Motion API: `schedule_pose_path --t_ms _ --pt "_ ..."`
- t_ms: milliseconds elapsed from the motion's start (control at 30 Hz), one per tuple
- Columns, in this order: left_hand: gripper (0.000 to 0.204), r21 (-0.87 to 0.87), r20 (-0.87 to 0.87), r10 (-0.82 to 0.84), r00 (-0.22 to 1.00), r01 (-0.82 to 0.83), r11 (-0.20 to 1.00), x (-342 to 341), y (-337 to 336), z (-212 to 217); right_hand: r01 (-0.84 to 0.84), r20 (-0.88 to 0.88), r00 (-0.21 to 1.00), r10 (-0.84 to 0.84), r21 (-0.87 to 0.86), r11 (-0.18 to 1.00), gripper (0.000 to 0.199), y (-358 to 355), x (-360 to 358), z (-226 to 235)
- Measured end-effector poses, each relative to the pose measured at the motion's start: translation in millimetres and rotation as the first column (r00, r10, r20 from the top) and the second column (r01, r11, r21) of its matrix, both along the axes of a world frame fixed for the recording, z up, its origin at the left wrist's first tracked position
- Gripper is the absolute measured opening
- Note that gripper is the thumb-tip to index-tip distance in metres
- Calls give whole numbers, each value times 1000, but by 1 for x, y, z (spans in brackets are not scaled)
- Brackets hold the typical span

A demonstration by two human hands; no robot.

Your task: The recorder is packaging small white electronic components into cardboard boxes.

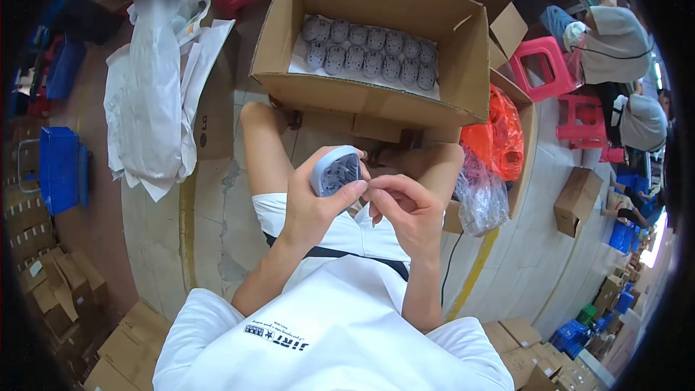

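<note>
My left hand (310, 206) is wrapped round a grey oval plastic shell (337, 174), tilted so that its hollow inside with small raised features shows. The thumb presses on the shell's lower rim. Close beside the rim, my right hand (414, 208) is closed in a pinch, thumb against forefinger. Whatever sits between those fingertips is too small to make out. Beyond both hands stands an open cardboard box (376, 94), where several similar grey oval pieces (373, 63) lie in two rows on a white sheet.
White wrapping sheets (156, 101) are draped at the left. A red plastic bag (499, 134) and a clear plastic bag (483, 199) spill from a carton at the right. Pink stools (539, 69), a blue crate (61, 170) and stacked cartons (134, 347) surround me; other people sit at the far right.
</note>
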State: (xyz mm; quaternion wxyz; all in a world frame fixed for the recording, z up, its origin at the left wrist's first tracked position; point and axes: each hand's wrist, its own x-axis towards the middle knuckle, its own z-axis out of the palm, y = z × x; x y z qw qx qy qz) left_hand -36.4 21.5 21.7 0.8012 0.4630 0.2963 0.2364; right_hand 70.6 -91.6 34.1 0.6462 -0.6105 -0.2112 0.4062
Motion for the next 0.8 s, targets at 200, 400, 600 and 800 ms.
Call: schedule_pose_path --t_ms 200,400,600,800 --pt "36 -124 -8 -4 1000 3 992 -2 -3 2 -4 264 964 15 -40 999 14 -9 -11 4" --pt "33 -251 51 -86 995 96 963 4 -11 1 105 562 826 -54 -58 993 10 -19 -11 -2" --pt "46 -416 240 -16 971 117 902 13 -11 -2 159 355 926 -125 -67 985 7 -25 -9 4" --pt "54 -348 138 -91 986 135 928 12 -18 -7 285 248 930 -271 -24 958 4 -20 -10 -2"
